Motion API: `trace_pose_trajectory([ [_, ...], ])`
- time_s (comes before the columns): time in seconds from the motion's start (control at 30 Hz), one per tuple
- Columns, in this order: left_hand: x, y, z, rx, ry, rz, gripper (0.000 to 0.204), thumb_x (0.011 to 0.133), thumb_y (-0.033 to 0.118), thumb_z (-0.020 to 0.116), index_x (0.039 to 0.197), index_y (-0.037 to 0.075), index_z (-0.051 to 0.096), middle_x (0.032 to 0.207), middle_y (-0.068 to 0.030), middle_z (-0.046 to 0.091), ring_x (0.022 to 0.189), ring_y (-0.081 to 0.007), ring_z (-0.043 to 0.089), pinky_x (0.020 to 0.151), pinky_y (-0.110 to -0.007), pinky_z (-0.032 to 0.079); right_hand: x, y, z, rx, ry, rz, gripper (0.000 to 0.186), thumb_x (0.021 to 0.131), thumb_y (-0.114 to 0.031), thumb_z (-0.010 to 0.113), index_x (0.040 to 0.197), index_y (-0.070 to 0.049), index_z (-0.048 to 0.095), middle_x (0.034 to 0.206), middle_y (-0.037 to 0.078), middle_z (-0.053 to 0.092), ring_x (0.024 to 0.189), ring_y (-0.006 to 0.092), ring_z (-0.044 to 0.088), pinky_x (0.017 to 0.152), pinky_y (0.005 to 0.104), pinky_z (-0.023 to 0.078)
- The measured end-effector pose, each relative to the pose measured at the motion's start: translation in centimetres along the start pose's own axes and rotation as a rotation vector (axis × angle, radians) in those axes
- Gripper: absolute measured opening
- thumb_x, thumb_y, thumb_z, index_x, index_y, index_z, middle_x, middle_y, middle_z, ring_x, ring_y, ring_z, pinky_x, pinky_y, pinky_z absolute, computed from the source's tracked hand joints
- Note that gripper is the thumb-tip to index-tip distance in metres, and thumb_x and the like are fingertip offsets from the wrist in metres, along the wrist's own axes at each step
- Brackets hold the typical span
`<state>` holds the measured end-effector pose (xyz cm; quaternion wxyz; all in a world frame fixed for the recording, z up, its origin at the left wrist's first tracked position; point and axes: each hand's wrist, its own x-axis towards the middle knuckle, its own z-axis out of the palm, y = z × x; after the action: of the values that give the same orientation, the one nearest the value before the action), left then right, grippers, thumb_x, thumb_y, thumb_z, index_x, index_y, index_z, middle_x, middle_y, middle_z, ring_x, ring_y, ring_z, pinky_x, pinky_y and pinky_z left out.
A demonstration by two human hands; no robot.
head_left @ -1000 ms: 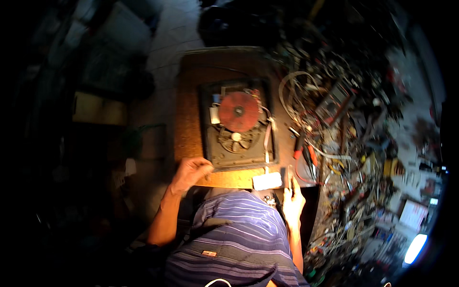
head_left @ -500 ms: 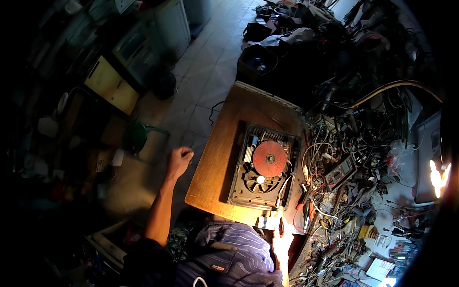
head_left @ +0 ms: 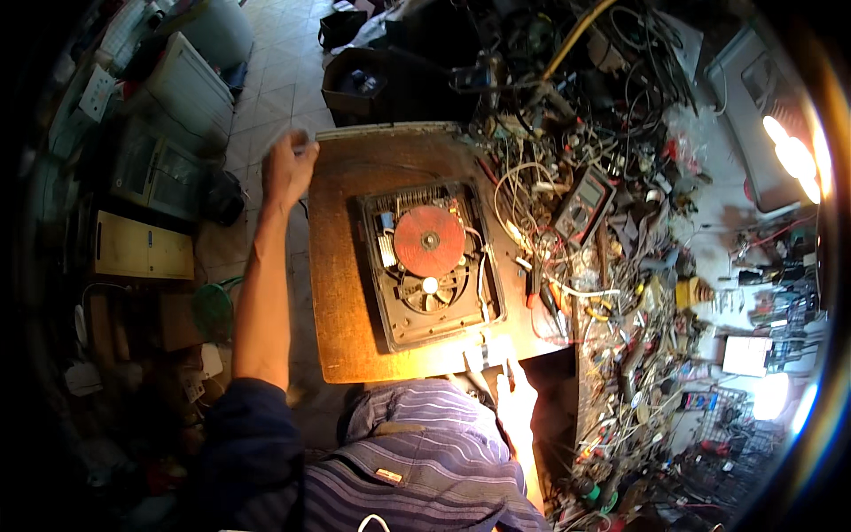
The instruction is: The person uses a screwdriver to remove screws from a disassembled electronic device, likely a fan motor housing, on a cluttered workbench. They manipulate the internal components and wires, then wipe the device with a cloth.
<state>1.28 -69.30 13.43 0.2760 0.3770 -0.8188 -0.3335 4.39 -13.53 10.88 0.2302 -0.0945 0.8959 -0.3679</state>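
Observation:
An opened induction cooker [head_left: 412, 330] lies on the wooden table, its dark shell showing a round red coil [head_left: 430, 241] and a black fan [head_left: 434, 295]. My left hand [head_left: 288, 170] is raised beside the table's far left corner, fingers curled and pinched together. Its fingertips are slightly blurred, and whatever they hold cannot be made out. At the front edge, my right hand [head_left: 516, 399] is closed under strong glare, next to a small bright piece [head_left: 476, 355] on the edge. What sits between its fingers is washed out.
The wooden table [head_left: 341, 293] carries a multimeter [head_left: 585, 206] at its right, beside a heap of wires, parts and tools [head_left: 634, 328]. Red- and black-handled tools [head_left: 534, 288] lie near the cooker. A lit lamp [head_left: 793, 155] glows at far right; a green stool [head_left: 213, 308] stands left.
The view has turned, so the table appears straighter and farther left. My left hand has moved forward, from beside the table's left edge to its far left corner. My right hand stays near the front edge.

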Motion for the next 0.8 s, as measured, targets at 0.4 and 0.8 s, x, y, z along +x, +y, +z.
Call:
trace_pose_trajectory([
  [0.4, -25.5, -7.9, 7.4, -0.446, -0.486, -0.628, 0.051, 0.101, 0.048, 0.060, 0.101, -0.003, 0.066, 0.078, -0.0055, 0.062, 0.071, -0.0157, 0.061, 0.067, -0.036, 0.048, 2.1, -0.9, 4.4, -0.311, -0.349, -0.397, 0.042, 0.092, -0.015, 0.068, 0.134, -0.013, 0.064, 0.089, 0.017, 0.068, 0.080, 0.0343, 0.067, 0.078, 0.0414, 0.055],
  [0.8, -25.6, -6.7, 7.6, -0.265, -0.529, -0.641, 0.057, 0.094, 0.057, 0.066, 0.081, 0.001, 0.062, 0.068, -0.0013, 0.054, 0.064, -0.0133, 0.052, 0.059, -0.033, 0.044, 3.9, -1.4, 6.0, -0.440, -0.513, -0.587, 0.039, 0.092, -0.022, 0.069, 0.131, -0.019, 0.065, 0.081, 0.014, 0.063, 0.068, 0.0338, 0.063, 0.065, 0.0441, 0.052],
])
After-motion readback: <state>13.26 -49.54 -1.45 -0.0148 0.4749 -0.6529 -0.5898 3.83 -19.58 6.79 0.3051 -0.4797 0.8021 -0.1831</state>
